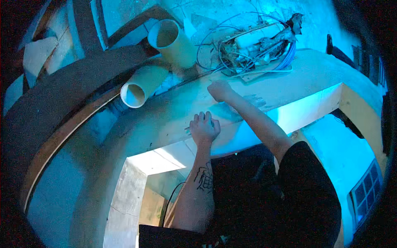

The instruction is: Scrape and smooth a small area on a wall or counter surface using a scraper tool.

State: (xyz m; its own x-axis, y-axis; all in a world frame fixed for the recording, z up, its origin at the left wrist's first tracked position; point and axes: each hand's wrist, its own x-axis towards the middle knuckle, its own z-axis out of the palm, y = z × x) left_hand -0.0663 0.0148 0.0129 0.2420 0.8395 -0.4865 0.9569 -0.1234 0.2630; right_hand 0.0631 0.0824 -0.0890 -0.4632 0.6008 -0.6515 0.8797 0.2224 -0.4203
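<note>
My left hand (pixel 204 128) is against the pale plastered surface (pixel 173 111), its back turned up and its fingers bent over. What lies under those fingers is hidden. Farther off and slightly right, my right hand (pixel 220 91) is closed in a fist just short of a wire tray (pixel 269 73). Anything inside that fist is too small or covered to make out. A tangle of thin blue cable (pixel 286 62) and crumpled pale scraps fills the tray.
Two wide cream pipes lie left of the tray: an upper pipe (pixel 182 51) and a lower pipe (pixel 151 80). A dark curved band (pixel 62 89) runs along the left. Square-edged openings break the surface nearer me, and a barred window (pixel 367 188) is at far right.
</note>
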